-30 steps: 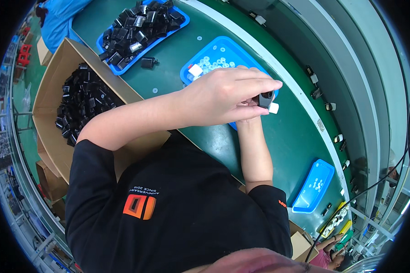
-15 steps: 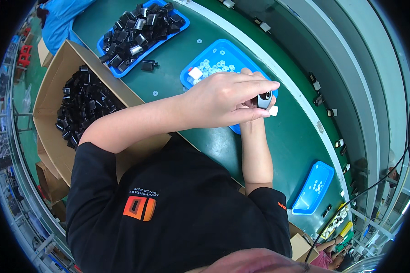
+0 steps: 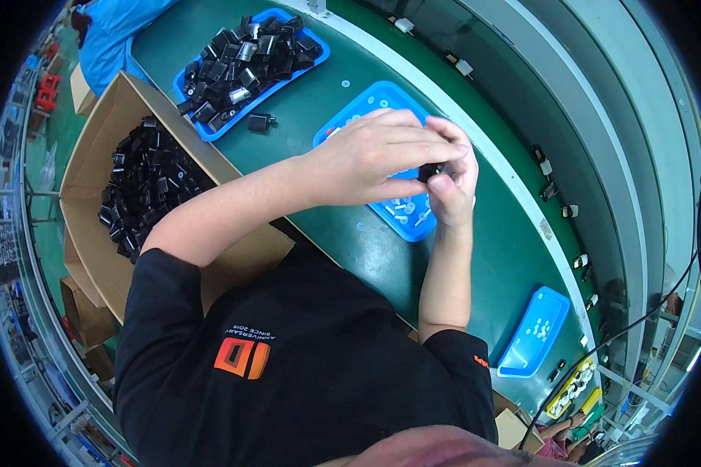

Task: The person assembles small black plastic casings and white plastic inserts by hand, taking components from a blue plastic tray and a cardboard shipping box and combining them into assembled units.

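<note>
Both of my hands meet over the middle blue tray (image 3: 350,117). Between them sits a small dark part (image 3: 428,171), mostly hidden by fingers; it looks like the black casings nearby. My left hand (image 3: 382,156) reaches across from the left, its fingers and thumb closed on the part from above. My right hand (image 3: 459,175) is curled around the same part from the right, thumb pressed near it. Several small clear rings (image 3: 409,208) and white pieces lie in the tray below. What the fingers do on the part's far side cannot be seen.
A blue tray heaped with black casings (image 3: 245,70) stands far left, with a loose casing (image 3: 261,122) beside it. More casings fill a cardboard box (image 3: 93,171) at my left. Another blue tray (image 3: 522,350) with clear rings lies right. A conveyor (image 3: 537,117) runs behind.
The part has turned between my hands, so its round opening no longer shows. My right hand has risen into view around it, and my left hand has shifted slightly left.
</note>
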Demonstrator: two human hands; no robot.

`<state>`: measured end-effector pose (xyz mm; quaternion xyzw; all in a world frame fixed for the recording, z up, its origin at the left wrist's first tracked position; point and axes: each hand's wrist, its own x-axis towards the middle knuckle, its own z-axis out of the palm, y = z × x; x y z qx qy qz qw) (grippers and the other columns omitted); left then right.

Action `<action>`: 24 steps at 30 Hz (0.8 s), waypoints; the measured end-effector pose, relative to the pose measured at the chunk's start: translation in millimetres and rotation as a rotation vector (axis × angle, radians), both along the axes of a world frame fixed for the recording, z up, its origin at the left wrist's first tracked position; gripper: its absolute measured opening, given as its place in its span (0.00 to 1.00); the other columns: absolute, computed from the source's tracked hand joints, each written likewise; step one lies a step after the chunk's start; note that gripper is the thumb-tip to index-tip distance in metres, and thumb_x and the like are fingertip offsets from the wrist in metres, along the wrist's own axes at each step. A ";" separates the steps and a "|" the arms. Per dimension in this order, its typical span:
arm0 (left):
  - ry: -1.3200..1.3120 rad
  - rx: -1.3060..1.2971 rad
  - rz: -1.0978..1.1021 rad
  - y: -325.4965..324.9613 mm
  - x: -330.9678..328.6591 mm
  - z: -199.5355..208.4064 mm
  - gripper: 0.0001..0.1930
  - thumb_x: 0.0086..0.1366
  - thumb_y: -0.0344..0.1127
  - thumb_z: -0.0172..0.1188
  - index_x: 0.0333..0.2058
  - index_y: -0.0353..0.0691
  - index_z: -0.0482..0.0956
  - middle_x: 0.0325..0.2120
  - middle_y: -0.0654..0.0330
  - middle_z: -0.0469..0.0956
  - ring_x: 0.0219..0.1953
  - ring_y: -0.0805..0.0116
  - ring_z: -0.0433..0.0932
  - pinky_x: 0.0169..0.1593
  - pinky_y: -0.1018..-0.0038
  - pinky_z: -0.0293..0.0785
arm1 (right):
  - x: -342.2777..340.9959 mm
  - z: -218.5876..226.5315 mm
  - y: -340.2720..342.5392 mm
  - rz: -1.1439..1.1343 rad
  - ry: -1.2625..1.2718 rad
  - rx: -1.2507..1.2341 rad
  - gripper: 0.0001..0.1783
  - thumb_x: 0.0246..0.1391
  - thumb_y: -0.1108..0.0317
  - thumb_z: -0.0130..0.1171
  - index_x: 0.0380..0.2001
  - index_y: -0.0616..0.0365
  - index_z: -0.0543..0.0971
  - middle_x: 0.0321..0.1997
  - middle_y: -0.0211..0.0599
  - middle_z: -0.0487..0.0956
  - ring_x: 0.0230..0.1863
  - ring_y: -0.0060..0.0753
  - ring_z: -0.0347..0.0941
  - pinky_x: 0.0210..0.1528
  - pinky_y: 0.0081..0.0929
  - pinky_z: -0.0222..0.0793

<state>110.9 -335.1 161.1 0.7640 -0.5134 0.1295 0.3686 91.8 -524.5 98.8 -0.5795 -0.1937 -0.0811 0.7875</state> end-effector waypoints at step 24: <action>0.460 -0.145 0.185 -0.4 1.5 -29.4 0.44 0.54 0.58 0.60 0.60 0.33 0.56 0.50 0.46 0.62 0.56 0.51 0.61 0.60 0.60 0.54 | -6.8 -20.9 38.5 0.152 0.078 0.444 0.38 0.36 0.73 0.74 0.55 0.62 0.73 0.55 0.36 0.74 0.58 0.33 0.70 0.63 0.35 0.64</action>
